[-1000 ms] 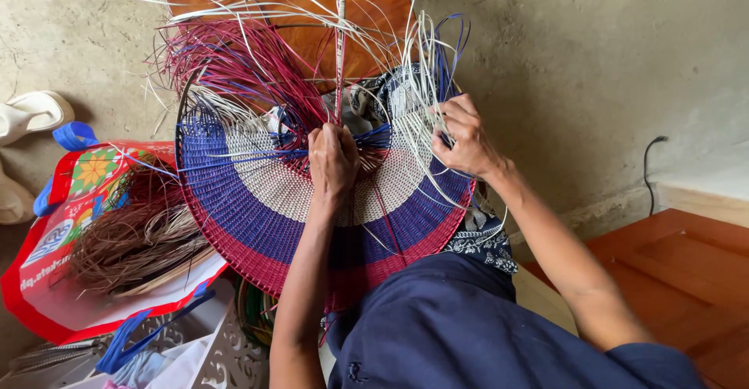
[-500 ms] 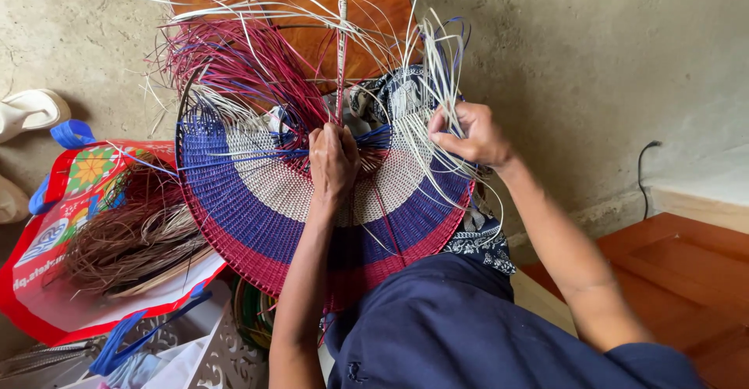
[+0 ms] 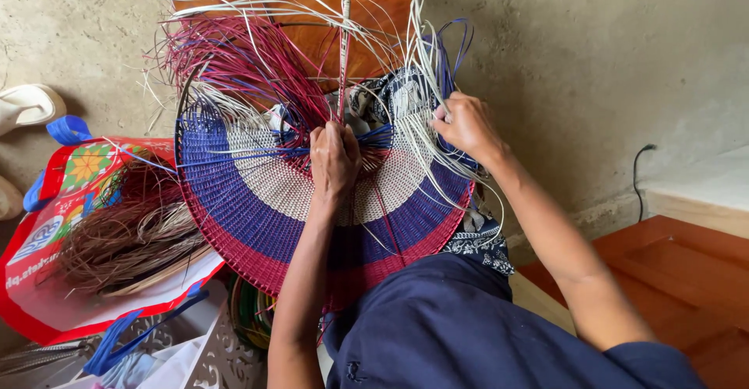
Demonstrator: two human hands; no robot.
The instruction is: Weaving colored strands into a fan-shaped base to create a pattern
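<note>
A round woven piece (image 3: 257,202) with red, blue and white rings leans against my lap, its upper half still loose strands of red (image 3: 242,61), white and blue. My left hand (image 3: 334,159) presses on the centre of the weave, fingers closed around the strands there. Up at the right rim, my right hand (image 3: 466,124) pinches a bundle of white strands (image 3: 417,53). A thin upright rod (image 3: 345,38) rises from the centre.
A red patterned bag (image 3: 55,225) lies open at the left, filled with brown fibre strands (image 3: 129,237). A wooden stool (image 3: 328,14) stands behind the weave. Pale sandals (image 3: 27,104) sit at far left. Wooden boards (image 3: 686,272) and a black cable (image 3: 638,170) are at the right.
My right hand has moved up and left along the rim, pulling the white strands. The left hand stays on the centre.
</note>
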